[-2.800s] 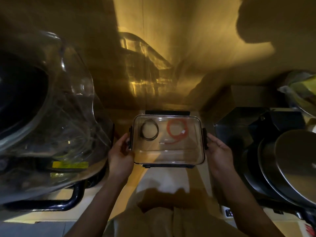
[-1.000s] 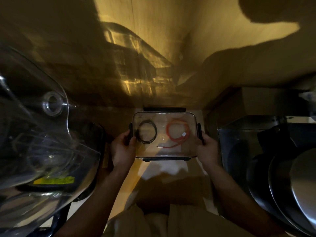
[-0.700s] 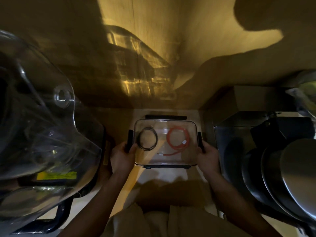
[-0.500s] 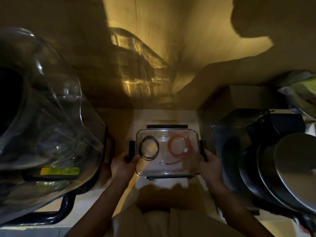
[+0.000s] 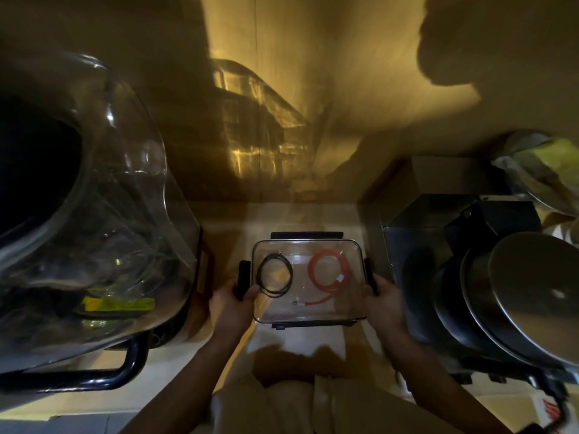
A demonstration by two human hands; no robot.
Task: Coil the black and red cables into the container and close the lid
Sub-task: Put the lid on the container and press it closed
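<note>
- Since a moment ago the clear rectangular plastic container [image 5: 308, 313] has slid lower in my view and nearer my body, with my hands moved along with it on either side.
- Its clear lid with black latches [image 5: 305, 235] lies on top; I cannot tell whether the latches are snapped down.
- Inside, the thin black cable [image 5: 274, 278] sits coiled in a ring at the left, and the red cable [image 5: 328, 274] is looped at the right, its tail running toward the near wall.
- My left hand [image 5: 233, 303] is closed around the black latch on the left end, thumb over the lid's corner.
- My right hand [image 5: 383, 300] grips the right end the same way.
- A large clear curved plastic cover [image 5: 103, 233] stands to the left; dark stacked round metal pans [image 5: 513, 296] sit to the right.
</note>
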